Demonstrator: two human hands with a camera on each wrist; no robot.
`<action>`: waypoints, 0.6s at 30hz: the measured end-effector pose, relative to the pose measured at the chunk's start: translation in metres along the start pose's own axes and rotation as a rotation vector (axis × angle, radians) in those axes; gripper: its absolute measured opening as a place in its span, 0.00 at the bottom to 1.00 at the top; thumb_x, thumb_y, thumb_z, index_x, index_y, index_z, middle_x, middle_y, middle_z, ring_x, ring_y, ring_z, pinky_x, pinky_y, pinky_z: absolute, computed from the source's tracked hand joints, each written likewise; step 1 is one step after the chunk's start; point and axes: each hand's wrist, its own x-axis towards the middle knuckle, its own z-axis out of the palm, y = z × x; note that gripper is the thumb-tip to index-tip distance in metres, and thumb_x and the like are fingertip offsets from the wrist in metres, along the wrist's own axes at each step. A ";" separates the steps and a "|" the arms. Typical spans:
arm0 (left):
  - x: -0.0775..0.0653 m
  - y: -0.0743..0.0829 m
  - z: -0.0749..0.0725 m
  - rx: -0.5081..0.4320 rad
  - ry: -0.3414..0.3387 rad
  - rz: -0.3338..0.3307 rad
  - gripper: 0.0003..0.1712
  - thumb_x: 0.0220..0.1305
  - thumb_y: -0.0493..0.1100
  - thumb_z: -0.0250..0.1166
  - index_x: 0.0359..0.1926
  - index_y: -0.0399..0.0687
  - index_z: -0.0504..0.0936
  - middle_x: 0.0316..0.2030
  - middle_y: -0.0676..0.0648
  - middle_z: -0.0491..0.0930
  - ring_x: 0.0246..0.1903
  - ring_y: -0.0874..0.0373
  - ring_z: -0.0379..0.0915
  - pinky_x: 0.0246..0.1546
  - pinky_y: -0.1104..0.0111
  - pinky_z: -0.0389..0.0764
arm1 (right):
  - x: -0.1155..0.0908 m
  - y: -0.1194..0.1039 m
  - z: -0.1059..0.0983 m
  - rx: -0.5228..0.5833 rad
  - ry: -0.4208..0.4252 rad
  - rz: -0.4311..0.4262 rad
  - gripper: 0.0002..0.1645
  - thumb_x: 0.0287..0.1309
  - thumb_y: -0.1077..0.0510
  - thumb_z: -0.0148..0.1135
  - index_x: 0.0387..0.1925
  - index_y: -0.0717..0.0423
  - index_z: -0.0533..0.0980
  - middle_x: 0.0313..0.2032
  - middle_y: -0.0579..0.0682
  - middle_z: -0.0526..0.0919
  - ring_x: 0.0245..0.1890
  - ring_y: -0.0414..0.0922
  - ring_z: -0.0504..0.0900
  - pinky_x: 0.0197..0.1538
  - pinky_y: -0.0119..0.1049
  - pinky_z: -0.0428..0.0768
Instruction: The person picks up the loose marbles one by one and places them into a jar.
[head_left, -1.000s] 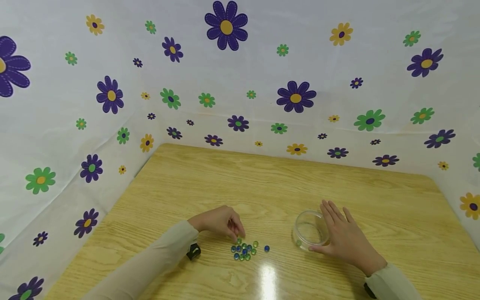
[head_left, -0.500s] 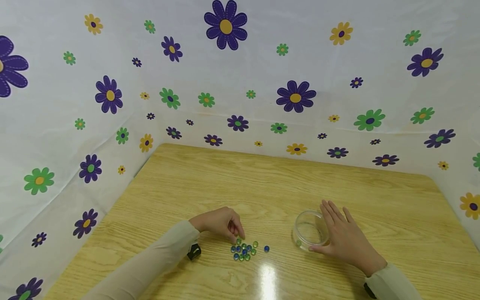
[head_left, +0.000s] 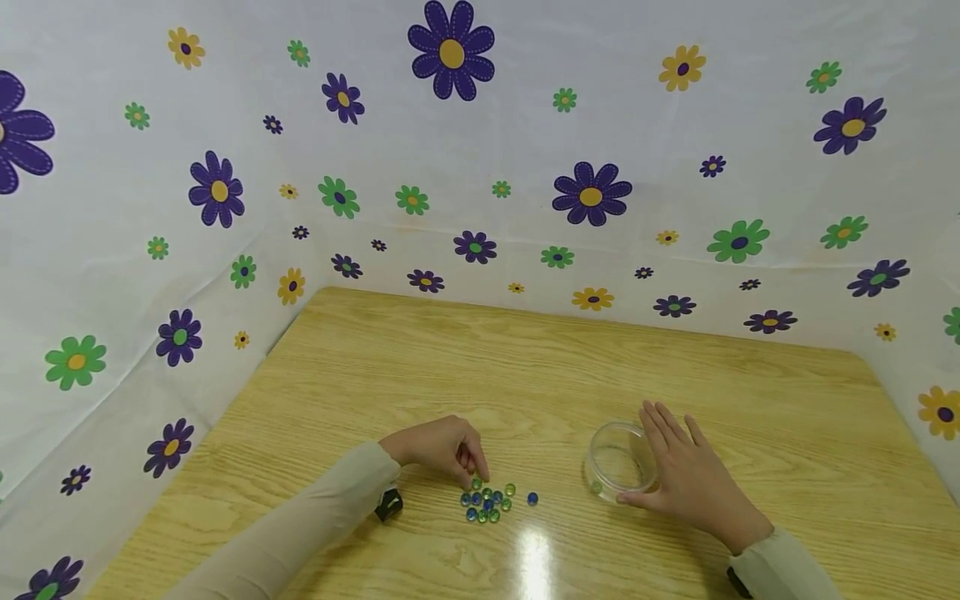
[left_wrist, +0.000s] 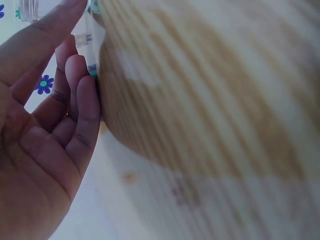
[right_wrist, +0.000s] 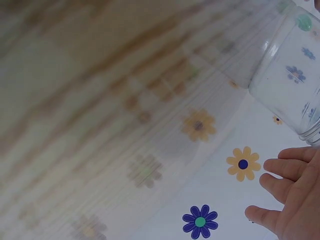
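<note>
A loose cluster of green and blue glass marbles (head_left: 487,505) lies on the table. My left hand (head_left: 442,446) is at its far-left edge, thumb and forefinger pinching a green marble (head_left: 477,483) still on the wood. In the left wrist view the other fingers (left_wrist: 89,100) curl in and the marble is mostly cut off at the top edge. A clear round jar (head_left: 600,454) stands without a lid to the right, one green marble (head_left: 597,487) at its bottom. Beside it my right hand (head_left: 693,479) rests against the wall, fingers straight, thumb at the near side.
A single blue marble (head_left: 532,498) sits apart, between the cluster and the jar. The wood-grain table (head_left: 525,367) is bordered at the back and sides by a white flower-print cloth (head_left: 495,142). Dark wrist straps show under both sleeves.
My left hand stays at the same green marble with barely any shift. The right hand and jar hold their place, and the view drifts only slightly.
</note>
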 end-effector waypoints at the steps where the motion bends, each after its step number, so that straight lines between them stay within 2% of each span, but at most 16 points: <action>1: 0.000 0.000 0.000 0.003 0.000 0.001 0.08 0.46 0.33 0.73 0.30 0.47 0.88 0.27 0.52 0.80 0.23 0.71 0.69 0.25 0.79 0.74 | 0.000 0.000 0.000 0.000 -0.001 0.000 0.69 0.40 0.21 0.59 0.67 0.70 0.56 0.68 0.65 0.59 0.68 0.60 0.59 0.66 0.62 0.57; 10: 0.000 -0.003 0.002 0.005 0.004 0.009 0.07 0.47 0.34 0.73 0.29 0.48 0.88 0.26 0.52 0.79 0.22 0.70 0.69 0.24 0.79 0.73 | 0.000 -0.001 0.001 -0.009 0.000 0.002 0.69 0.40 0.21 0.59 0.67 0.70 0.57 0.68 0.65 0.59 0.68 0.60 0.59 0.66 0.61 0.57; 18: -0.001 -0.006 0.000 0.033 0.029 0.018 0.07 0.48 0.36 0.73 0.30 0.51 0.88 0.26 0.57 0.78 0.23 0.71 0.70 0.26 0.78 0.74 | -0.001 -0.002 0.001 -0.014 0.000 0.008 0.69 0.39 0.20 0.59 0.67 0.70 0.57 0.68 0.65 0.59 0.68 0.60 0.59 0.66 0.61 0.57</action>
